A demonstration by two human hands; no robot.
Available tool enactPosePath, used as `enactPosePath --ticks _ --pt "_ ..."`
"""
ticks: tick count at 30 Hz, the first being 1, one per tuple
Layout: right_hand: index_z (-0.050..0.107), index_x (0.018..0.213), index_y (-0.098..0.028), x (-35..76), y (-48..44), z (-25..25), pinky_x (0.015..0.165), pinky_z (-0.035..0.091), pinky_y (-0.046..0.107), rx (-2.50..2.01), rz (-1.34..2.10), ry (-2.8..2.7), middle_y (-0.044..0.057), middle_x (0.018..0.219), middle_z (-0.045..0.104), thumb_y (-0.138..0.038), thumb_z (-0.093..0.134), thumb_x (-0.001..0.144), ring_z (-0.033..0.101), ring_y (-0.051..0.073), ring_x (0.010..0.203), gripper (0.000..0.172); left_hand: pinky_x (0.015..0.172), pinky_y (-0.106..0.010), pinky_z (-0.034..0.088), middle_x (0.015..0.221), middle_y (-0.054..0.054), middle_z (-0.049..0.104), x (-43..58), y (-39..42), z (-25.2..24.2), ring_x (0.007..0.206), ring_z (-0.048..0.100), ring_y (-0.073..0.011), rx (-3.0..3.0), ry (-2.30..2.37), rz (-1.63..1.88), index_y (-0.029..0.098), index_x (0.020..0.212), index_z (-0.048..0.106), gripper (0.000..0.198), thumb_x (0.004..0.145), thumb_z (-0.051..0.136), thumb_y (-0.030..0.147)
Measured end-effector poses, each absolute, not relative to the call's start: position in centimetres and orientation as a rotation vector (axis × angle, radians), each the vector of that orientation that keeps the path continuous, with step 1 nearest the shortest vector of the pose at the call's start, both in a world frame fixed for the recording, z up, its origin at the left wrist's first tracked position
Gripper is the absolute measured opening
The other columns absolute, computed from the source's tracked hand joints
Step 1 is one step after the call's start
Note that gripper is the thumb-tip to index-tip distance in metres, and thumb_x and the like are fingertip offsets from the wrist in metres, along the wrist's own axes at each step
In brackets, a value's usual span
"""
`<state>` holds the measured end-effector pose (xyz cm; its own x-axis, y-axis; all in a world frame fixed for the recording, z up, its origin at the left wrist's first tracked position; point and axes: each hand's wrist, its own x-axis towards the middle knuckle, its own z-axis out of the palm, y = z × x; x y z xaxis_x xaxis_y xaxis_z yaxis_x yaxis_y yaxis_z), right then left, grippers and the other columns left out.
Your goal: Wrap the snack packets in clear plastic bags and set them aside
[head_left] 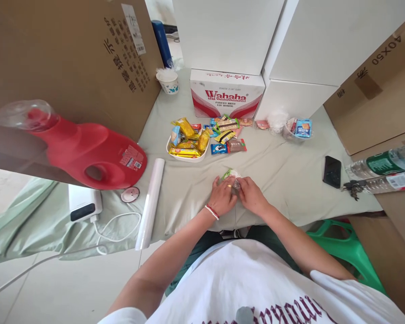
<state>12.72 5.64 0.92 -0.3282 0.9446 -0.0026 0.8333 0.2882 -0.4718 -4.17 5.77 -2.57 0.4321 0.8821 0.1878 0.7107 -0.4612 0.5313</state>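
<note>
In the middle of the table's near side lies a small packet (pixel 232 173) with green and white parts and clear, crinkled plastic. My left hand (pixel 223 194) covers its near left part, fingers bent over it; a ring and a bead bracelet are on this hand and wrist. From the right, my right hand (pixel 252 194) pinches the plastic near its edge. Both hands hide much of the packet, so its exact kind does not show. Beyond them stands a white basket (pixel 188 159) of yellow-wrapped snacks. Beside it lie several loose snack packets (pixel 225 136).
At left stand a large red jug (pixel 96 157), a white power bank (pixel 84 203) with a cable, and a plastic film roll (pixel 150 203). A Wahaha box (pixel 227 96) and paper cup (pixel 169 83) are behind. Right: a clear bowl (pixel 297 136), phone (pixel 332 171) and bottles (pixel 384 162).
</note>
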Motion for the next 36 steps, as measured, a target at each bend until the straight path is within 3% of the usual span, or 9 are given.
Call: enactPosePath --ticks 3,6,11,15,19,22,27,32,36 --pt "0.058 0.135 -0.019 12.5 4.8 0.4 0.095 0.050 0.040 -1.606 0.458 -2.345 0.013 0.117 0.058 -0.018 0.057 0.091 0.055 0.028 0.107 0.044 0.130 -0.061 0.013 0.146 -0.016 0.064 -4.4 6.1 -2.4 0.138 0.058 -0.0288 2.276 1.344 0.688 0.016 0.149 0.046 0.076 0.073 0.055 0.014" --pt "0.057 0.134 -0.021 12.1 5.0 -0.4 0.095 0.051 0.042 -1.678 0.382 -2.303 0.013 0.116 0.058 -0.015 0.054 0.092 0.054 0.028 0.108 0.043 0.131 -0.059 0.014 0.142 -0.016 0.066 -4.2 6.2 -2.3 0.137 0.059 -0.0283 2.260 1.322 0.734 0.016 0.146 0.048 0.078 0.068 0.055 0.012" --pt "0.056 0.135 -0.020 11.4 5.8 -1.2 0.102 0.049 0.046 -1.736 0.298 -2.252 0.016 0.143 0.053 -0.012 0.048 0.095 0.052 0.030 0.124 0.041 0.122 -0.054 0.039 0.146 -0.016 0.062 -4.1 5.9 -2.3 0.137 0.059 -0.0291 2.031 1.342 0.793 0.017 0.142 0.050 0.073 0.069 0.053 0.012" --pt "0.063 0.126 -0.021 11.9 6.4 -0.5 0.099 0.050 0.046 -1.705 0.306 -2.332 0.016 0.130 0.063 -0.014 0.046 0.099 0.057 0.030 0.115 0.033 0.112 -0.047 0.050 0.140 -0.012 0.066 -5.1 5.4 -1.9 0.128 0.065 -0.0259 1.743 1.349 0.942 0.022 0.139 0.048 0.064 0.076 0.054 0.013" --pt "0.067 0.120 -0.021 14.5 7.2 1.2 0.098 0.051 0.045 -1.705 0.526 -2.006 0.015 0.120 0.068 -0.027 0.050 0.098 0.060 0.030 0.113 0.028 0.111 -0.047 0.050 0.125 -0.010 0.071 -6.6 4.5 -1.3 0.124 0.066 -0.0237 1.444 1.413 1.152 0.023 0.132 0.045 0.049 0.084 0.057 0.020" --pt "0.066 0.113 -0.022 16.3 7.4 2.4 0.090 0.056 0.042 -1.567 0.977 -1.464 0.009 0.106 0.072 -0.048 0.056 0.095 0.067 0.027 0.101 0.033 0.103 -0.041 0.055 0.134 -0.013 0.066 -6.5 4.2 -0.6 0.131 0.061 -0.0238 1.258 1.354 1.149 0.023 0.126 0.050 0.036 0.092 0.058 0.031" --pt "0.066 0.108 -0.024 16.0 5.5 3.1 0.084 0.060 0.040 -1.176 1.604 -0.895 0.005 0.102 0.076 -0.060 0.080 0.076 0.073 0.025 0.093 0.051 0.092 -0.039 0.059 0.145 -0.014 0.062 -3.2 4.3 0.4 0.128 0.064 -0.0270 0.901 1.025 0.953 0.024 0.137 0.053 0.052 0.093 0.066 0.049" --pt "0.064 0.116 -0.024 14.7 3.4 1.5 0.089 0.061 0.041 -1.168 1.549 -0.873 0.008 0.113 0.076 -0.062 0.072 0.085 0.072 0.025 0.101 0.050 0.096 -0.041 0.057 0.134 -0.012 0.069 0.5 4.7 0.2 0.117 0.069 -0.0269 0.758 0.913 1.005 0.020 0.129 0.057 0.068 0.072 0.087 0.041" --pt "0.055 0.132 -0.026 15.3 2.3 0.1 0.092 0.060 0.040 -1.278 1.340 -1.050 0.007 0.116 0.074 -0.052 0.074 0.087 0.071 0.024 0.104 0.055 0.103 -0.044 0.055 0.132 -0.013 0.070 1.4 4.5 -0.4 0.118 0.069 -0.0269 0.918 0.946 0.966 0.020 0.128 0.057 0.063 0.075 0.083 0.043"
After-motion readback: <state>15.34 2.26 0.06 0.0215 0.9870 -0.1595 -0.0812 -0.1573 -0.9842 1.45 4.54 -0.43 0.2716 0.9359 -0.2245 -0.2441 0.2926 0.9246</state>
